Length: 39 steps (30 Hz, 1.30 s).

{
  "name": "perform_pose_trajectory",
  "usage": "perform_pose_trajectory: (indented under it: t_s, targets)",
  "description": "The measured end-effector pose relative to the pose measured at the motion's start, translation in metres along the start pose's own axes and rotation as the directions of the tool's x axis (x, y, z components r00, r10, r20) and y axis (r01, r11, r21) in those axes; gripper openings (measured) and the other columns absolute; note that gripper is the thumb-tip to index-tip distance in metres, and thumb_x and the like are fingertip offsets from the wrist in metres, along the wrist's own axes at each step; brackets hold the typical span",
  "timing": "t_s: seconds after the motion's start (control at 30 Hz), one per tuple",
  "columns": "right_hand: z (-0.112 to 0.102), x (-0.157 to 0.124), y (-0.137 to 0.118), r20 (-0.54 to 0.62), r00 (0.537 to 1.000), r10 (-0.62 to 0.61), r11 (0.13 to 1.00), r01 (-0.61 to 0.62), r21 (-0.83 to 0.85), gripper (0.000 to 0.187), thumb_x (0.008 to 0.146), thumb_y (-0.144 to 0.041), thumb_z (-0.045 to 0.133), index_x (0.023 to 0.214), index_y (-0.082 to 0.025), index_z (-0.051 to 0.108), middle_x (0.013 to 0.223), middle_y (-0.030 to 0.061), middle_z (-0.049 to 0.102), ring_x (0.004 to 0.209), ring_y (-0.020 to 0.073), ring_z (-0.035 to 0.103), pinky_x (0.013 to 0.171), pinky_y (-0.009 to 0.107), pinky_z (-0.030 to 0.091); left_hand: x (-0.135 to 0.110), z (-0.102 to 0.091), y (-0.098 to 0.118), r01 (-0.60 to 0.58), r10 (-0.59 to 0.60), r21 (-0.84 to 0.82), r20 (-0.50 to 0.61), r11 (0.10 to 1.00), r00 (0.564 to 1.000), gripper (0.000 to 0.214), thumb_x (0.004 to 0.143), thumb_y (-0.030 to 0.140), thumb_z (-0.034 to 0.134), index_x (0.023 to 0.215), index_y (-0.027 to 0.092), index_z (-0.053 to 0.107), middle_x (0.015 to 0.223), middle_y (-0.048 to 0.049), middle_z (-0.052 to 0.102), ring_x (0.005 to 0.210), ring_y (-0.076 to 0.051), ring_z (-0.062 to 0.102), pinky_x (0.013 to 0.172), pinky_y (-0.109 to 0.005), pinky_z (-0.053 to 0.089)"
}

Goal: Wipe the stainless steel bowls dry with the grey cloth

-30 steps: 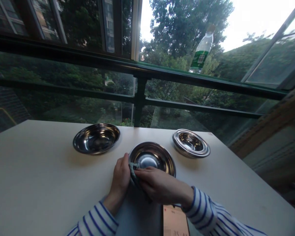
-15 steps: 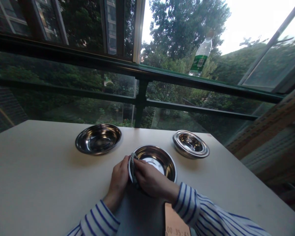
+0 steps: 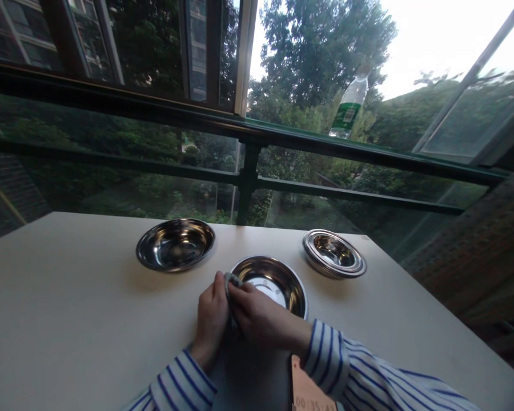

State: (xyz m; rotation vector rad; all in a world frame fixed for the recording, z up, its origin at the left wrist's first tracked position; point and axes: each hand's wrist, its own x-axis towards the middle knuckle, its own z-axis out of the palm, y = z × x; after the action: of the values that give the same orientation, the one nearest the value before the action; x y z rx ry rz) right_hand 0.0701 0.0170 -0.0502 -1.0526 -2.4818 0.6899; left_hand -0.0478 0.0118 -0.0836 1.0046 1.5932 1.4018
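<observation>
A shiny stainless steel bowl [image 3: 294, 285] stands in front of me on the white table. My left hand [image 3: 213, 313] is closed at its left rim, thumb on top, steadying the bowl from outside. From the inner side, my right hand [image 3: 259, 315] pinches a greyish-green cloth [image 3: 233, 279] folded over that same rim. Both hands nearly meet there, and they hide the bowl's left and near edge. Most of the cloth is tucked out of sight between the fingers.
A wider steel bowl [image 3: 175, 245] sits at the back left. Several nested steel bowls [image 3: 334, 254] stand at the back right. A phone [image 3: 310, 388] showing a timer lies under my right forearm. Beyond the table runs a green railing [image 3: 368, 149] with a plastic bottle [image 3: 348, 111] on it.
The cloth has bunched closer to my left thumb at the rim, and my two hands have come nearer each other. The bowl has hardly moved; the view has shifted slightly.
</observation>
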Motion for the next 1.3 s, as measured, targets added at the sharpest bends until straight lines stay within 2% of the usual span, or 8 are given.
perform_pose_trajectory:
  t_s: [0.1,0.37,0.47,0.6,0.67,0.9,1.1,1.3]
  targets:
    - [-0.003,-0.005,-0.003,0.04,0.999,-0.024,1.0,0.025,-0.013,0.027,0.085,-0.014,0.043,0.109,-0.015,0.054,0.091,0.0069,0.056,0.078,0.0154,0.053,0.075,0.026,0.045,0.001,0.001,-0.001,-0.002,0.002,0.007,-0.003,1.0,1.0,0.052,0.078,0.058,0.038,0.06,0.015,0.062,0.06,-0.0085,0.066,0.065,-0.024,0.06,0.061,-0.032,0.044]
    - [-0.003,0.025,0.03,-0.158,0.968,0.193,0.973,-0.21,-0.099,0.041,0.087,-0.012,0.032,0.125,0.002,0.037,0.107,0.0238,0.051,0.095,0.0274,0.051,0.082,0.044,0.045,-0.001,0.005,-0.002,-0.001,0.0,0.016,0.018,1.0,1.0,0.048,0.075,0.054,0.047,0.068,0.012,0.069,0.063,-0.0074,0.068,0.066,-0.025,0.062,0.059,-0.03,0.044]
    - [-0.003,0.025,0.024,-0.094,0.989,0.119,0.987,-0.128,-0.095,0.036,0.084,-0.008,0.036,0.119,-0.004,0.044,0.106,0.019,0.053,0.093,0.023,0.052,0.081,0.037,0.045,0.001,0.004,-0.002,0.004,-0.004,0.017,0.002,1.0,1.0,0.049,0.075,0.055,0.047,0.071,0.011,0.07,0.066,-0.0094,0.069,0.068,-0.026,0.063,0.06,-0.031,0.045]
    - [-0.006,0.012,0.013,0.064,0.997,-0.053,0.997,0.057,-0.05,0.028,0.077,-0.007,0.048,0.102,-0.017,0.055,0.092,0.005,0.06,0.081,0.0154,0.055,0.075,0.024,0.045,0.003,0.002,-0.002,0.003,-0.003,0.0,-0.033,1.0,0.999,0.054,0.077,0.057,0.042,0.076,0.011,0.07,0.073,-0.0119,0.071,0.073,-0.027,0.063,0.065,-0.033,0.046]
    - [-0.007,0.008,0.014,0.078,0.995,-0.065,0.997,0.069,-0.042,0.026,0.076,-0.008,0.05,0.099,-0.018,0.056,0.086,0.0023,0.06,0.076,0.0142,0.055,0.072,0.022,0.045,0.003,0.003,-0.003,0.003,-0.003,-0.01,-0.027,1.0,1.0,0.055,0.076,0.058,0.043,0.074,0.01,0.07,0.069,-0.0117,0.07,0.072,-0.027,0.063,0.065,-0.033,0.046]
    - [0.001,0.029,0.028,-0.138,0.982,0.128,0.984,-0.143,-0.109,0.029,0.087,-0.014,0.035,0.113,-0.006,0.044,0.097,0.0171,0.055,0.083,0.021,0.054,0.074,0.035,0.045,0.005,0.006,-0.006,0.007,-0.007,-0.06,0.004,0.998,1.0,0.043,0.074,0.049,0.053,0.081,0.011,0.072,0.077,-0.0101,0.073,0.081,-0.028,0.065,0.067,-0.032,0.048]
    - [0.0,0.02,0.016,0.032,0.997,-0.074,0.984,0.078,-0.157,0.04,0.076,-0.006,0.05,0.114,-0.018,0.05,0.095,0.0041,0.06,0.085,0.014,0.057,0.077,0.021,0.046,0.009,0.002,-0.004,0.027,-0.03,-0.1,-0.026,0.995,0.999,0.044,0.076,0.048,0.051,0.083,0.011,0.072,0.086,-0.0124,0.074,0.087,-0.027,0.066,0.076,-0.035,0.048]
    - [-0.012,0.023,0.019,-0.025,0.999,-0.021,0.911,0.009,-0.412,0.048,0.083,-0.007,0.042,0.131,-0.014,0.037,0.116,0.0166,0.049,0.098,0.0222,0.055,0.079,0.034,0.05,0.01,0.005,-0.004,0.063,-0.063,-0.159,0.006,0.985,0.998,0.038,0.075,0.041,0.057,0.094,0.011,0.071,0.091,-0.0111,0.073,0.09,-0.027,0.066,0.079,-0.036,0.048]
